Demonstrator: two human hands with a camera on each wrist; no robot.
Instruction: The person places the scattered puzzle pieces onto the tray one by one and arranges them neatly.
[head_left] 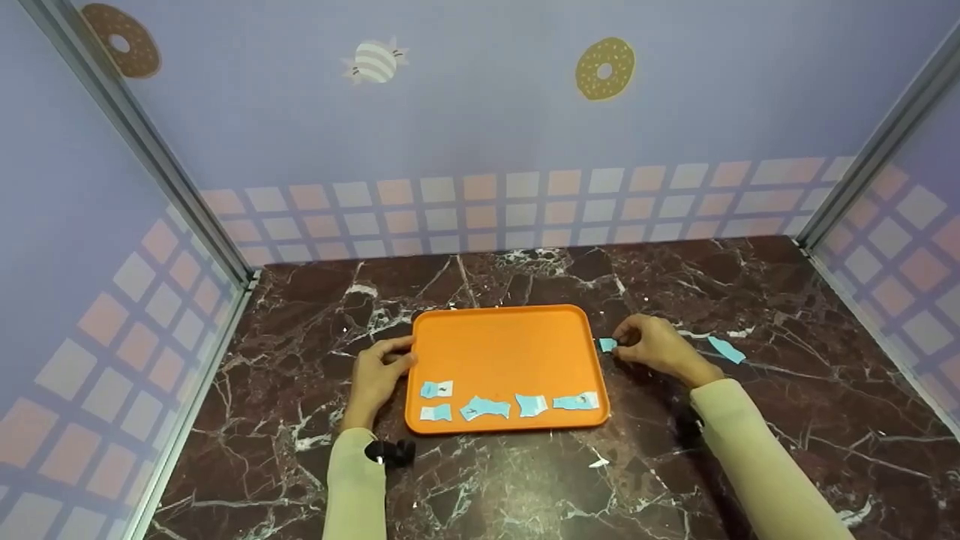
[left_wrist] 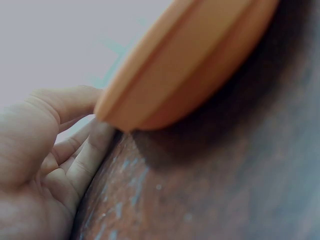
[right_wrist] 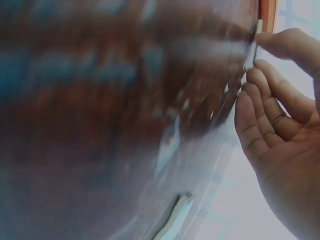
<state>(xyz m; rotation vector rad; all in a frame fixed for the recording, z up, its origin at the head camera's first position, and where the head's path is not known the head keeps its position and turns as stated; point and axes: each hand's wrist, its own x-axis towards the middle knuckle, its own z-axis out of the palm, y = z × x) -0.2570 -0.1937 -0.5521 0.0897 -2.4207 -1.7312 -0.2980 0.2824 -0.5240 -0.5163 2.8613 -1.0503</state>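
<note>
An orange tray (head_left: pixel 502 349) lies flat on the table. My left hand (head_left: pixel 376 379) grips its left rim, the thumb against the side and the other fingers low at the edge in the left wrist view. Just outside the tray's right edge, my right hand (head_left: pixel 660 346) pinches a small blue scrap of paper (head_left: pixel 607 345) between thumb and fingertips. Along the tray's front lie several torn blue-and-white paper pieces (head_left: pixel 486 407), some with dark marks. One of them (head_left: pixel 436 389) sits above the others at the left.
Another torn blue paper strip (head_left: pixel 726 349) lies on the dark marbled table (head_left: pixel 517 480), right of my right hand. A tiny white scrap (head_left: pixel 599 463) is in front of the tray. Patterned walls (head_left: pixel 480 135) enclose the table at the back and both sides.
</note>
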